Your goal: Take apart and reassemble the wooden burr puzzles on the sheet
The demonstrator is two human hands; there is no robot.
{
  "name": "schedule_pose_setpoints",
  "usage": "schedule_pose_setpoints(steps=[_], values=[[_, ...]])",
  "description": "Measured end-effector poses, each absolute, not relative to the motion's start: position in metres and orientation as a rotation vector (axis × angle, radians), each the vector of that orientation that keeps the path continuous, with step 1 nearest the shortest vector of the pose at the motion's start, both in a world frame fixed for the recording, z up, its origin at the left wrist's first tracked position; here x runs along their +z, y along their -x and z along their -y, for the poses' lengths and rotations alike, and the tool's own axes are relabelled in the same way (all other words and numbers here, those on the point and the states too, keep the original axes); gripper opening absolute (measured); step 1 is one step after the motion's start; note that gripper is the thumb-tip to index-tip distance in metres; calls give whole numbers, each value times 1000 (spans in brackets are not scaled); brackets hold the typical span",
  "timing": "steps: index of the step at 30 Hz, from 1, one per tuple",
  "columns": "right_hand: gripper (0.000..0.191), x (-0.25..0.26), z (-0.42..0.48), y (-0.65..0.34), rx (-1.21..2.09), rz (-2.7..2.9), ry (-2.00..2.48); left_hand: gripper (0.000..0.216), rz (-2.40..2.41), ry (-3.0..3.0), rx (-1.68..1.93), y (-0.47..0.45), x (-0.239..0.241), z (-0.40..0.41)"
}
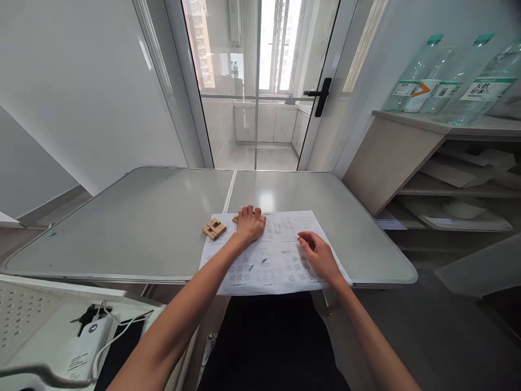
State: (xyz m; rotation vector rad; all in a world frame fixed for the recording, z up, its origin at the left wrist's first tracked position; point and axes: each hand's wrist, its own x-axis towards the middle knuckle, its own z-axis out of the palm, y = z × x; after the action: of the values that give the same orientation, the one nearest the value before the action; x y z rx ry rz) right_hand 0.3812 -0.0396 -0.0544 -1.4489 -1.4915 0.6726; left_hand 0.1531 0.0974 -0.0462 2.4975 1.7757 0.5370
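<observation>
A printed instruction sheet [280, 260], covered in small diagrams, lies over the front edge of the table. My left hand [250, 224] rests palm down at its upper left, fingers closed over some wooden puzzle pieces [235, 219]. Only small bits of these pieces show beside the fingers; the rest is hidden under the hand. Just left of that hand, a group of notched wooden blocks [214, 229] sits partly on the sheet's corner. Over the right part of the sheet is my right hand [318, 252], loosely curled, with thumb and forefinger slightly apart and nothing seen between them.
The grey folding table [142, 222] has a seam down its middle. At lower left, a white tray [28, 326] holds a power bank [90, 347], cables and keys. Plastic bottles [423, 76] stand on a shelf unit [407, 146] to the right. Behind is a glass door [260, 125].
</observation>
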Motion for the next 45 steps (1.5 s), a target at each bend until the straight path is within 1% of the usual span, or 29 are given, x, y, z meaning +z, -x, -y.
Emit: schedule_pose_setpoints(steps=[8,16,21,23,26,31,36,45], values=[[34,-55,41,-382,679,1502,1446,30,-1865,-2453,427,-126,-39,-115],[33,-54,42,-382,677,1504,1445,26,-1818,-2503,508,-119,-29,-98],[32,-51,43,-381,683,1508,1462,28,-1557,-2624,577,-124,-17,-50],[31,-50,44,-381,694,1501,1472,26,-1306,-2645,669,-123,-11,-25],[31,-48,45,-380,712,1495,1480,25,-1087,-2424,783,-113,-2,9],[29,-46,47,-381,713,1492,1488,29,-1223,-2093,704,-78,6,31],[30,-47,46,-381,710,1472,1498,41,-1289,-1766,834,-50,4,26],[31,-46,47,-380,714,1469,1487,43,-1286,-1713,877,-51,5,27]])
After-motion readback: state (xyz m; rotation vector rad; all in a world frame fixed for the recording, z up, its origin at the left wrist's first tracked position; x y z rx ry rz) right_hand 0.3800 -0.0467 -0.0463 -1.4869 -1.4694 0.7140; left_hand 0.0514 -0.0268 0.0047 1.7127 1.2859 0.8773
